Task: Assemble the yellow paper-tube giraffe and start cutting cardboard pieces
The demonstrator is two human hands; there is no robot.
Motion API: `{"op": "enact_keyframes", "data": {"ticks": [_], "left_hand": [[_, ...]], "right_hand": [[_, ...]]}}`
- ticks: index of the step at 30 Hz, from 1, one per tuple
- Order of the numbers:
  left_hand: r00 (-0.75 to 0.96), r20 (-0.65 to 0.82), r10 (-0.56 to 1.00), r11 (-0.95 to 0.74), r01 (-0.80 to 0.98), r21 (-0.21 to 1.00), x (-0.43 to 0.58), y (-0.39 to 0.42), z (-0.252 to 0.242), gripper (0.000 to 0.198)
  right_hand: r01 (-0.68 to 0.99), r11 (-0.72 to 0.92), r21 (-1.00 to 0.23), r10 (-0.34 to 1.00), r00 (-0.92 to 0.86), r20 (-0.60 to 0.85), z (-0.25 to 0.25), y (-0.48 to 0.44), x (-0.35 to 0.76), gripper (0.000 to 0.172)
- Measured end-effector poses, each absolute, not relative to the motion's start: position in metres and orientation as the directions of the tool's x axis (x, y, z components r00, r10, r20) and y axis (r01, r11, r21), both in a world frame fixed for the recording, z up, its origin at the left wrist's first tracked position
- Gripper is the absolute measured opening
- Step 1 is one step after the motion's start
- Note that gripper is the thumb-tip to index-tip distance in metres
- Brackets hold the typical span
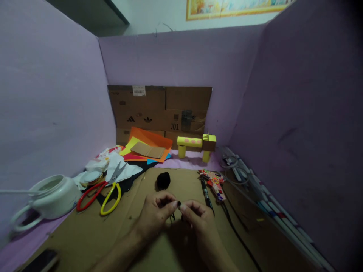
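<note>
My left hand and my right hand meet over the cardboard mat, fingertips almost touching. Between them they pinch a small black piece, too small to name for certain. A dark strand dangles below the fingers. Just beyond my left hand lies a fuzzy black ball. To the right of my right hand are a black pen and a patterned glue gun with a black cord. Farther back stands a yellow paper figure with pink spots and a box-shaped head.
Scissors with red and yellow handles lie at left, near a white pot with a stick in it. Coloured paper is piled behind. A cardboard sheet leans on the back wall. Pens and a cable line the right wall.
</note>
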State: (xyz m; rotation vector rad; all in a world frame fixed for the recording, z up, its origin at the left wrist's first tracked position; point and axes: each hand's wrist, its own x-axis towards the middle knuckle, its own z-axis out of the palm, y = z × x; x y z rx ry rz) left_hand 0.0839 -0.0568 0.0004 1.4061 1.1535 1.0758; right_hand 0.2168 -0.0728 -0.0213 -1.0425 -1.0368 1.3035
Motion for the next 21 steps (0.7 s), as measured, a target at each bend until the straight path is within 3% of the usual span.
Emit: {"op": "enact_keyframes", "data": {"ticks": [4, 8, 15, 21], "left_hand": [[0.121, 0.035, 0.992, -0.053, 0.147, 0.988, 0.087, -0.061, 0.002, 0.022], [0.126, 0.028, 0.992, -0.052, 0.188, 0.981, 0.085, -0.061, 0.002, 0.023], [0.117, 0.033, 0.993, -0.069, 0.313, 0.947, 0.084, -0.062, 0.004, 0.022], [0.113, -0.014, 0.993, -0.014, 0.245, 0.969, 0.085, -0.063, 0.010, 0.019]], "right_hand": [[-0.072, 0.077, -0.994, 0.990, 0.127, 0.068, -0.020, -0.072, 0.215, 0.026], [0.170, 0.194, -0.966, 0.967, 0.130, 0.217, -0.024, -0.074, 0.214, 0.024], [0.501, 0.491, -0.713, 0.807, 0.048, 0.589, -0.036, -0.077, 0.217, 0.015], [0.458, 0.459, -0.761, 0.861, -0.016, 0.509, -0.027, -0.079, 0.218, 0.014]]}}
